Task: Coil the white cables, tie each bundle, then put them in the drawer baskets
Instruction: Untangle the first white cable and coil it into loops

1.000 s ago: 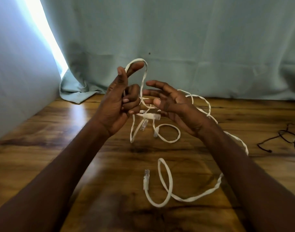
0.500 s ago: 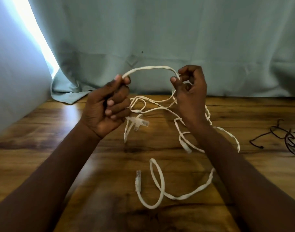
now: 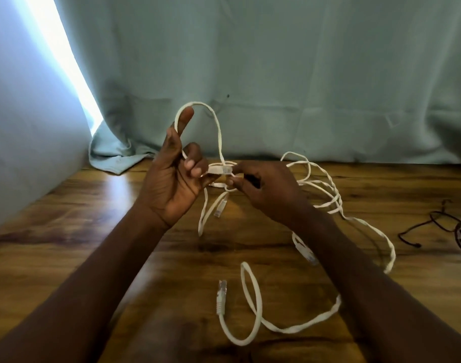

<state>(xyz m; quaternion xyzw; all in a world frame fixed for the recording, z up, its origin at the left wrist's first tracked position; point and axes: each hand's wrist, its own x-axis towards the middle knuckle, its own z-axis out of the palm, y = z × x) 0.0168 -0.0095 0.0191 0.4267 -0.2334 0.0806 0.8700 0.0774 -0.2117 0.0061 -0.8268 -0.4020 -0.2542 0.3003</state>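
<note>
White network cables [image 3: 250,305] lie tangled across the wooden table [image 3: 93,231], with clear plugs at their ends. My left hand [image 3: 173,179] is raised above the table and grips a loop of white cable that arches over its upright forefinger. My right hand [image 3: 263,191] is level with it and pinches the cable beside a clear plug [image 3: 220,170] held between the two hands. A loose plug [image 3: 221,297] rests near the front of the table. More white loops [image 3: 326,189] trail off behind my right wrist.
A pale green curtain [image 3: 276,74] hangs along the back of the table, its hem bunched at the left corner. A thin dark cord [image 3: 447,229] lies at the right edge. A blue-grey wall borders the left.
My right hand has dropped from the top of the loop and come in to the plug beside my left hand. The wide arch between the hands has narrowed into a tall loop over my left forefinger.
</note>
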